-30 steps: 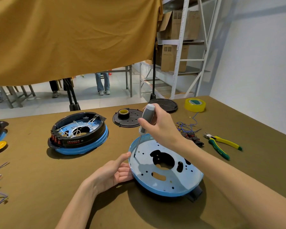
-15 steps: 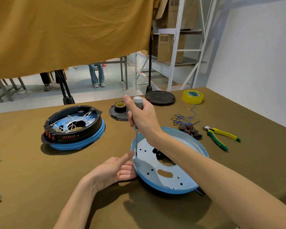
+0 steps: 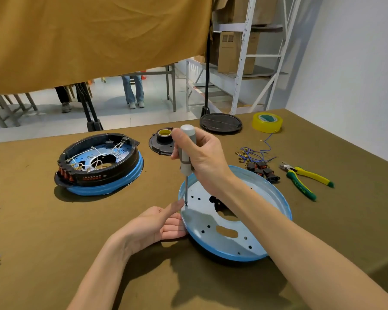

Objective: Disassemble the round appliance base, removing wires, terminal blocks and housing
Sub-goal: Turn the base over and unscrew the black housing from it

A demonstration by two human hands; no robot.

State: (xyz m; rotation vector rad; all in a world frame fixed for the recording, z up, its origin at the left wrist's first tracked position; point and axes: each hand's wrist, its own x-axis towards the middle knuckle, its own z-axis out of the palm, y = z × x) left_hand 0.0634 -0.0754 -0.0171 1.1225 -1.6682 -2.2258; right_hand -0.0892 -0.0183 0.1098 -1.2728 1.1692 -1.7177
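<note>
Head view, hazards at the screw-removal step. The right hand [image 3: 202, 153] was wrapped tight around the grey handle of a screwdriver [image 3: 187, 153], held almost upright, with its tip set into the left edge of the blue base plate [image 3: 244, 233], the task's appliance base, which lay open side up on the olive table cover [image 3: 54, 242] directly before the person. The left hand [image 3: 157, 224] lay against the plate's near-left rim, fingers loosely curled and clamped on nothing, its thumb [image 3: 177, 205] extended to just beside the shaft tip. Whether the tip sat in a screw head could not be told at this size. The chief risk appeared to be a slip: downward force on a poorly seated tip could send the blade off the metal and into the thumb next to it. A second risk was plate movement, since the left hand braced one side only and the plate seemed tilted, so torque might rock or spin it. A freed screw could also drop through one of the plate's holes or roll away on the cloth. Removed wires and terminal blocks [image 3: 261, 168] and pliers [image 3: 305, 180] lay to the right; a second, still wired base [image 3: 99, 166] stood well apart to the left.
</note>
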